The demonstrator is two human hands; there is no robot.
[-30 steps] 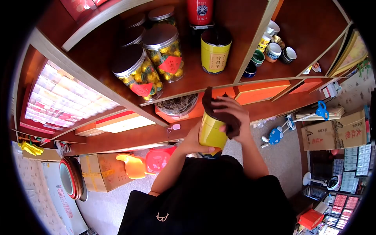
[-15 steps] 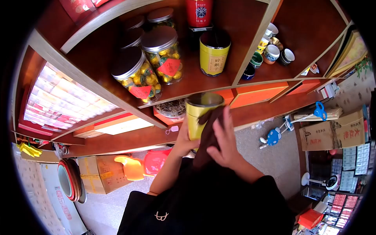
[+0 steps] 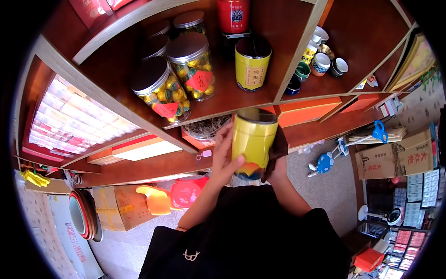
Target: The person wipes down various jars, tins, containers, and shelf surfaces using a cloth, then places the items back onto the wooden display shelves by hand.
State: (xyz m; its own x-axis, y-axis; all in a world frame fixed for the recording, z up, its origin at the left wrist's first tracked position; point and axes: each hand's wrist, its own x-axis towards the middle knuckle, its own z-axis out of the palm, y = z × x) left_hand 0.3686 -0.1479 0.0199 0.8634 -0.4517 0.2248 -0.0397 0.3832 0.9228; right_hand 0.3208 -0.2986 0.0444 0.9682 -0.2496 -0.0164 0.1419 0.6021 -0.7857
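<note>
A yellow canister with a dark top and an orange and blue pattern near its base is held upright in front of my chest. My left hand grips its left side, thumb across the front. Behind its right side is my right hand, with a dark brown cloth against the canister; most of those fingers are hidden. On the shelf above stands a similar yellow canister with a label, beside jars of gold-wrapped pieces.
A red tin stands at the back of the wooden shelf. Small cups fill part of the right compartment. Below are a cardboard box, a pink stool and a blue-and-white scooter.
The held canister has turned, moved right and now stands more upright. My right hand and the cloth have gone from its front to behind its right side.
</note>
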